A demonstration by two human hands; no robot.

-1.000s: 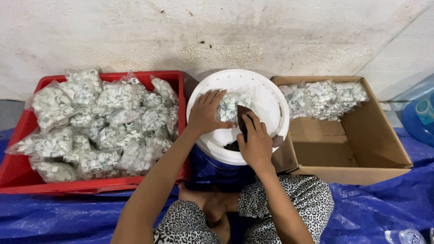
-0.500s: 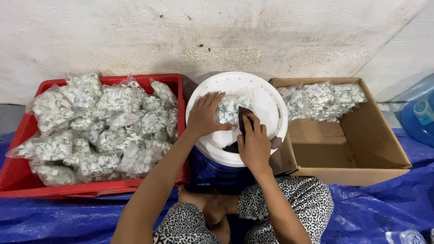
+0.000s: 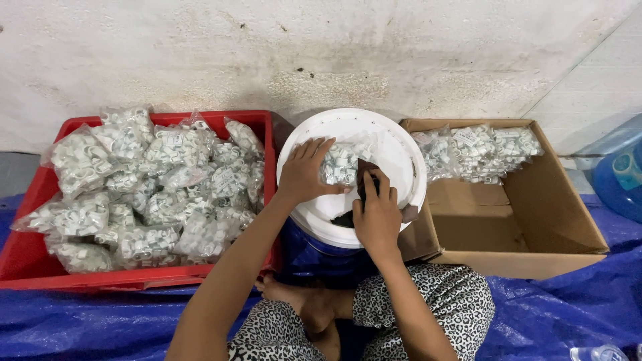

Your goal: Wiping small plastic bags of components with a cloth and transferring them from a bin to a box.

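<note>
Left hand (image 3: 304, 170) pressed flat on clear bag of white clips (image 3: 342, 164), right hand (image 3: 376, 212) gripping dark tool (image 3: 364, 175); bag best kept pinned on white lid (image 3: 401, 150).

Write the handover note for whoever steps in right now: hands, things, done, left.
Left hand: flat on a clear bag of white parts lying on the white bucket lid.
Right hand: pressing a dark tool at the bag's edge.
Red crate on the left: heaped with bags.
Cardboard box on the right: a few bags at the back.
Done: those few. Left: the heap.
</note>
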